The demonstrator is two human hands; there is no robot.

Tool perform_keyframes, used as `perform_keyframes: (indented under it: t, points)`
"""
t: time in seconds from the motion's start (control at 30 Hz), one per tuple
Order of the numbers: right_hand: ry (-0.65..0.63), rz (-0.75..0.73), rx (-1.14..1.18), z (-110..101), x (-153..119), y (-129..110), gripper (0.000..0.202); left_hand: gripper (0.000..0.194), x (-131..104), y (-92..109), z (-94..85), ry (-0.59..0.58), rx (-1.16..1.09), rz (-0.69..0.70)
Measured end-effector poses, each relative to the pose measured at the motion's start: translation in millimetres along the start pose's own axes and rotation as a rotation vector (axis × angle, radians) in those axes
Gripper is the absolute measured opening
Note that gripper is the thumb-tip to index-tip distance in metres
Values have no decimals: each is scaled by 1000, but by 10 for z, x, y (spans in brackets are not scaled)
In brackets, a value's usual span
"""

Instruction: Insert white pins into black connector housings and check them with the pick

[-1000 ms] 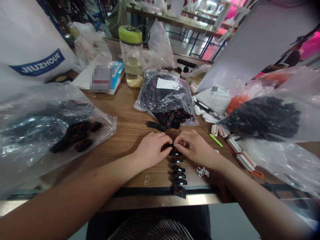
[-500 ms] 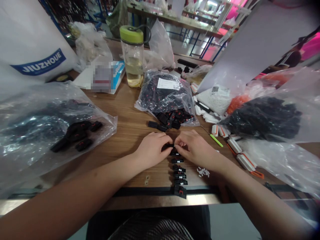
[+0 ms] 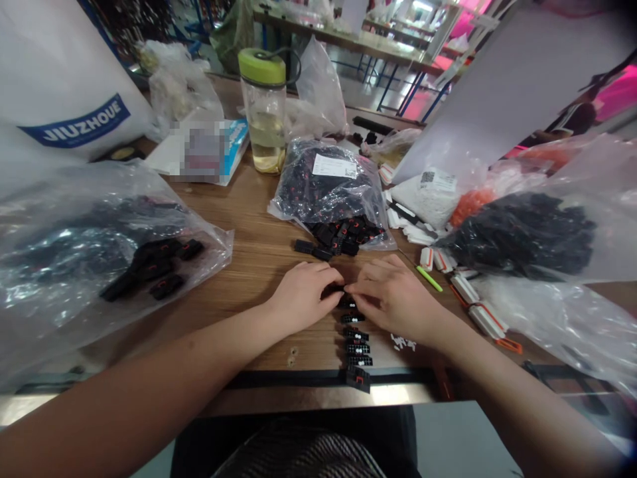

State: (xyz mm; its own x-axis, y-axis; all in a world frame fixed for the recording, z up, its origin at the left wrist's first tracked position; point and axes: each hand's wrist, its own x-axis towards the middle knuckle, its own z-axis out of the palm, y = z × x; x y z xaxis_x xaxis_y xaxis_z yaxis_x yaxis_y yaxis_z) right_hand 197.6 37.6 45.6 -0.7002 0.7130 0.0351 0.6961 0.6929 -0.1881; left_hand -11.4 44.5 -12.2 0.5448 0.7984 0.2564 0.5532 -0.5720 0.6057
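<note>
My left hand (image 3: 309,294) is closed on a black connector housing (image 3: 332,290), mostly covered by the fingers. Close against it, my right hand (image 3: 385,289) pinches at the housing's right end; whatever small thing lies in that pinch is hidden. Below the hands runs a column of black connector housings (image 3: 357,336), several with white plugs in their faces. The nearest housing (image 3: 358,378), with a red clip, lies at the table's front edge. A small heap of white plugs (image 3: 402,342) is beside my right wrist, partly covered by it.
An open bag of black housings (image 3: 323,182) lies ahead, some spilled out. Another bag (image 3: 60,245) fills the left; bags of dark parts (image 3: 527,232) crowd the right. A green-lidded bottle (image 3: 263,113) stands at the back. A green pen-like tool (image 3: 428,279) lies right of my hand.
My right hand has turned slightly, its back now more upward and its fingers more bunched at the housing. My left hand keeps its hold almost unmoved.
</note>
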Motion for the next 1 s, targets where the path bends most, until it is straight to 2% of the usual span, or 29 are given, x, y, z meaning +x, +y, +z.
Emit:
perform_keyframes:
  t: [0.13, 0.33, 0.43, 0.53, 0.63, 0.77, 0.93, 1.0]
  points:
    - [35, 75, 161, 8, -28, 88, 22, 8, 0, -1, 8, 15, -7, -4]
    - [-34, 103, 322, 56, 7, 188, 13, 9, -16, -6, 14, 27, -40, 10]
    - [-39, 124, 338, 47, 19, 220, 9, 13, 0, -42, -29, 140, -53, 21]
    - [-48, 131, 339, 37, 1, 246, 10, 19, 41, -90, -73, 222, 70, -29]
    - [-34, 123, 369, 39, -43, 255, 13, 27, 78, -108, -85, 167, 230, -91]
    - [37, 136, 414, 5, -171, 284, 21, 23, 84, -99, -76, 78, 321, -115]
    - [184, 331, 394, -102, -490, 432, 25, 37, 54, -102, -130, 67, 392, -111]
    - [203, 404, 353, -128, -625, 502, 26, 37, 49, -112, -171, 57, 410, -142]
